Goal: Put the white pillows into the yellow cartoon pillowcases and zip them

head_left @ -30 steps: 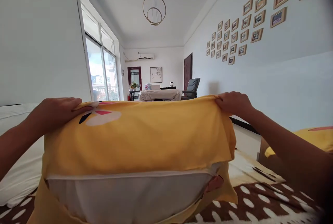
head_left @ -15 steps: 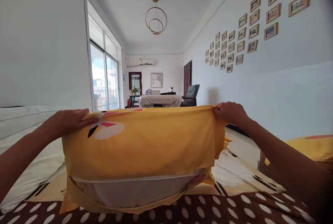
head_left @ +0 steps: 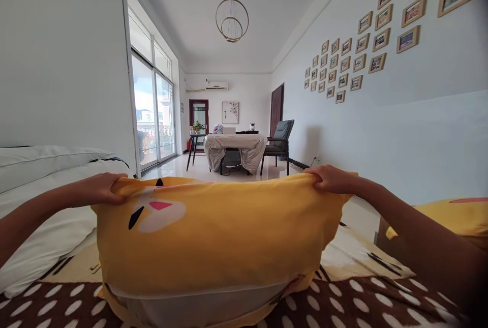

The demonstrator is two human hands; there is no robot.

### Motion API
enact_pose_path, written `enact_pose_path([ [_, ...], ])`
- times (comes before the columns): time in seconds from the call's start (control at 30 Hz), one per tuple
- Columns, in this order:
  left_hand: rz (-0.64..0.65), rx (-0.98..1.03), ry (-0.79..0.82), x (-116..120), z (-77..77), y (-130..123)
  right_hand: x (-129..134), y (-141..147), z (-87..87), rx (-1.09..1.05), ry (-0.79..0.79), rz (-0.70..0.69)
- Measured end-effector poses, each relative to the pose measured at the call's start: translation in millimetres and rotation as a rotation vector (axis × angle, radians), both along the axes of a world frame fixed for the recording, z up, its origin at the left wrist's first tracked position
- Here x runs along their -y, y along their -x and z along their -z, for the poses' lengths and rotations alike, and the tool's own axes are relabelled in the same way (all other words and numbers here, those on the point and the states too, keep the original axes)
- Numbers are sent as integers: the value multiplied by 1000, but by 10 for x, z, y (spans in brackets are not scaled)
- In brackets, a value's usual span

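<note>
A yellow pillowcase [head_left: 217, 236] with a pink, white and black print stands in front of me. Its lower side gapes, and a white pillow [head_left: 198, 310] shows inside. My left hand [head_left: 109, 188] grips the top edge near the left corner, fingers closed over the cloth. At the top right, my right hand [head_left: 331, 179] pinches the same edge, with a flap of yellow fabric sticking out beyond it. Beneath lies a brown blanket [head_left: 76, 307] with white ovals, over a cream printed part.
White pillows or bedding [head_left: 41, 211] are piled at the left. Another yellow pillow [head_left: 442, 218] lies at the right edge. Beyond the bed stand a covered table [head_left: 234, 141] and a black chair [head_left: 282, 137]. Glass doors [head_left: 152, 109] line the left wall.
Both hands and the pillowcase's top edge sit lower in view, and the opening has dropped toward the bottom. The view has tilted a little, showing more floor beyond.
</note>
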State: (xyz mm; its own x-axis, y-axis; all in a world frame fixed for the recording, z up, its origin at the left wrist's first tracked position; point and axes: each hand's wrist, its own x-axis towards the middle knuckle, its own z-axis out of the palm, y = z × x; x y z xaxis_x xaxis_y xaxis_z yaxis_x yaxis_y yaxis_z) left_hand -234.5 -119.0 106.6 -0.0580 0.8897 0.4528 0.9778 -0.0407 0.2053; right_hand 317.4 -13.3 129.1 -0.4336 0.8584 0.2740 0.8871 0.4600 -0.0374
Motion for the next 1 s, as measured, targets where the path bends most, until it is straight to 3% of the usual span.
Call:
enact_pose_path([
  [0.1, 122, 84, 160, 3, -112, -77, 37, 165, 48, 43, -19, -30],
  [0.17, 142, 46, 183, 11, -157, -102, 30, 242, 92, 78, -71, -10],
  [0.3, 100, -8, 224, 51, -217, -117, 15, 334, 143, 119, -161, 42],
  [0.47, 35, -167, 320, 37, -372, -98, -17, 358, 80, 0, -255, 183],
  [0.63, 31, -104, 269, -71, -391, -9, -154, 304, 60, 81, -320, 236],
  [0.73, 47, 0, 354, -135, -287, -16, -165, 474, 139, 99, -345, 171],
  [0.8, 57, 2, 381, -166, -241, -69, -119, 727, 204, 68, -312, 38],
  [0.9, -14, -134, 359, -182, -265, -210, -24, 1206, 263, -63, -191, -176],
  [1.0, 4, -311, 255, -148, -331, -433, 36, 1609, 261, -160, -85, -269],
])
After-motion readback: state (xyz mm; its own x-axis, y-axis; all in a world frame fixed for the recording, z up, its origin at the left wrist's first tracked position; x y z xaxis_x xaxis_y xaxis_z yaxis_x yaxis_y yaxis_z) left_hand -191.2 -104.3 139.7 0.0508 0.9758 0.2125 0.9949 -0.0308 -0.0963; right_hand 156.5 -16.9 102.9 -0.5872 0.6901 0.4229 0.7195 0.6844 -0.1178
